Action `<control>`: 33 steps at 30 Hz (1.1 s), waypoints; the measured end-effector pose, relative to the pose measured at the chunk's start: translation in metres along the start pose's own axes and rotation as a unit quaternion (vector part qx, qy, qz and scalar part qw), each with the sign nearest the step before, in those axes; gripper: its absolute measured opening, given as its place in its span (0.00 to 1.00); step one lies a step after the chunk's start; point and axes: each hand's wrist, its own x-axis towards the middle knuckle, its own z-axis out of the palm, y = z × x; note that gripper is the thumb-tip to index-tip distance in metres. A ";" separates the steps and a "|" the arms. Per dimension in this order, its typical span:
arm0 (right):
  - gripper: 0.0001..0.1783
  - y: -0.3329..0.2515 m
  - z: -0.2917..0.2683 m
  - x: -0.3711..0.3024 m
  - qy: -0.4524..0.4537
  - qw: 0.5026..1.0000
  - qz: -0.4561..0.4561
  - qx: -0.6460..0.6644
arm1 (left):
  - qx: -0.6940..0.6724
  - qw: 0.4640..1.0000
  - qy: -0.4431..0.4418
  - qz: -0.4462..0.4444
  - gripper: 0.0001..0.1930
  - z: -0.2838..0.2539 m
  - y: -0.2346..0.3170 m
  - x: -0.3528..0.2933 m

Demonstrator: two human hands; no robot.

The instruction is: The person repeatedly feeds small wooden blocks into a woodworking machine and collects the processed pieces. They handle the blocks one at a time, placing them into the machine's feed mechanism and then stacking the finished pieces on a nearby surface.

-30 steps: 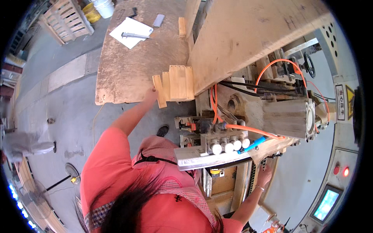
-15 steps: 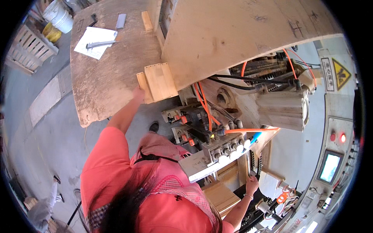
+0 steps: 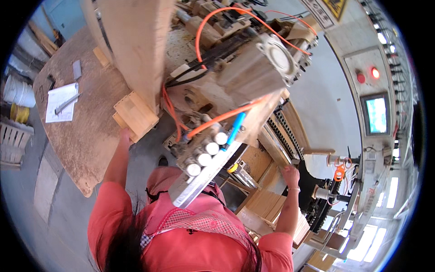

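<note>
Near the front corner of the brown table, my left hand point(image 3: 125, 135) is closed on the near edge of a narrow wooden board point(image 3: 119, 121). This board lies against a wider block of light wooden boards point(image 3: 136, 111), which reaches over the table edge. On the other side, my right hand point(image 3: 291, 175) is curled beside a wooden guide strip point(image 3: 274, 144) of the machine. Its fingers are bent together at the end of the strip, near a small dark metal part; whatever they hold is hidden. Just below the right hand is a stack of wooden boards point(image 3: 263, 204).
Between my arms stands a valve block with white round knobs point(image 3: 204, 158), under a large metal cylinder point(image 3: 253, 68) and orange hoses. A control panel with a lit screen point(image 3: 377, 114) is at right. Paper with a caliper point(image 3: 65, 103) lies on the table point(image 3: 90, 149).
My view has turned to the right, so the table sits farther left and more of the machine's right side shows. Both hands remain at about the same places, on the boards and beside the guide strip.
</note>
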 end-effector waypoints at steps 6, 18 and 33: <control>0.13 -0.038 -0.008 0.098 0.022 0.993 -0.108 0.045 | -0.098 0.984 -0.082 0.123 0.22 -0.048 -0.034 0.001; 0.18 -0.100 -0.030 0.281 0.157 0.939 -0.248 0.177 | 0.293 0.900 -0.179 0.270 0.09 0.189 -0.048 -0.395; 0.23 -0.149 -0.019 0.388 0.018 0.968 -0.247 0.042 | 0.535 0.671 -0.263 0.440 0.20 0.342 -0.049 -0.445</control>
